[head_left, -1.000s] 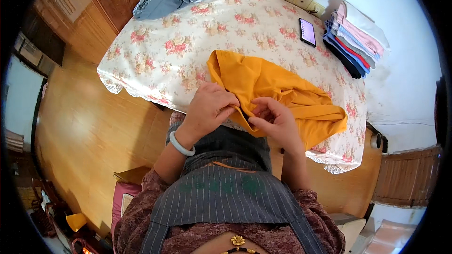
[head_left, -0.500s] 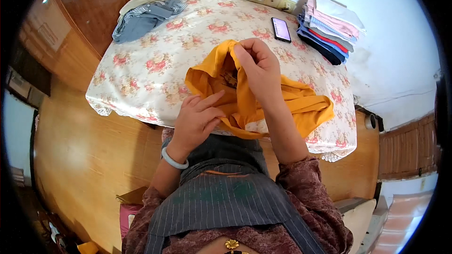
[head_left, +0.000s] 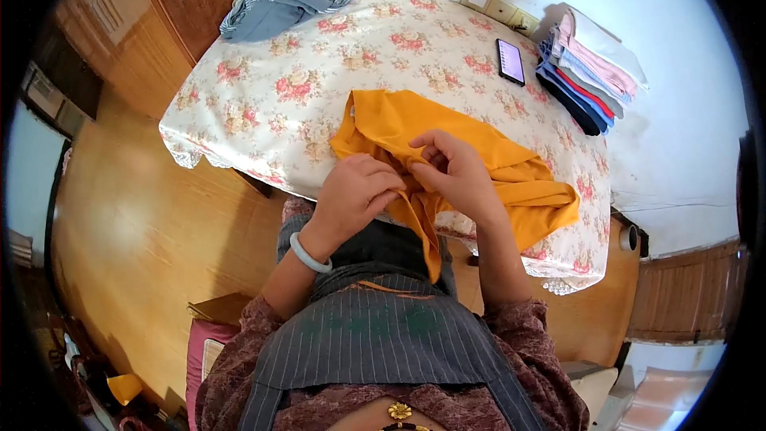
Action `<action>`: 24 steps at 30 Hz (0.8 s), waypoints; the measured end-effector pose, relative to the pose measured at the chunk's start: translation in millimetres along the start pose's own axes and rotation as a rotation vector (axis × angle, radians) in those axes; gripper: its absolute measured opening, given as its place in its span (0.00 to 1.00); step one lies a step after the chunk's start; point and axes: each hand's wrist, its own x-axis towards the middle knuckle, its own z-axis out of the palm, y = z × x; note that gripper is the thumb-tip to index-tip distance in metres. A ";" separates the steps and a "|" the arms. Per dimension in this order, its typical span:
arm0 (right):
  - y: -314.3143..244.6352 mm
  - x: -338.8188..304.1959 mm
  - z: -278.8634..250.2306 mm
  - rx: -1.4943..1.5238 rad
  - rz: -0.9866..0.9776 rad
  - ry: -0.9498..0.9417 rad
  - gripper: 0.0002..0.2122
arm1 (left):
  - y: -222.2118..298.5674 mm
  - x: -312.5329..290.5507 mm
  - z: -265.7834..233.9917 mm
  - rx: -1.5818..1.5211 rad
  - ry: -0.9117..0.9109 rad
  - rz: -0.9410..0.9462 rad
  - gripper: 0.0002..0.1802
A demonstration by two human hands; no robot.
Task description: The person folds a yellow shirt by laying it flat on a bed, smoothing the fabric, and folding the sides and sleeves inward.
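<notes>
Head view: yellow garment [head_left: 471, 132] at the near edge, both hands on it

I see the garment lying on the near right part of the flowered cover [head_left: 231, 108], one flap hanging past its near edge. Far left, I have a broad stretch of cover before the grey clothes [head_left: 279, 14]; far right, the phone [head_left: 511, 62] and folded stack [head_left: 589, 72] bound me. Left hand [head_left: 357, 194] pinches the fabric, knuckles up. Right hand [head_left: 459, 175] touches it, fingers curled; I can't tell whether it grips.

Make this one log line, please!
left hand: pinching yellow garment; right hand: at garment, grip unclear; phone: on floral cover; folded clothes: stacked nearby
</notes>
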 end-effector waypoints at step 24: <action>-2.3 -30.6 15.8 0.059 -0.116 0.164 0.05 | 20.9 15.1 0.2 -0.117 0.186 -0.230 0.10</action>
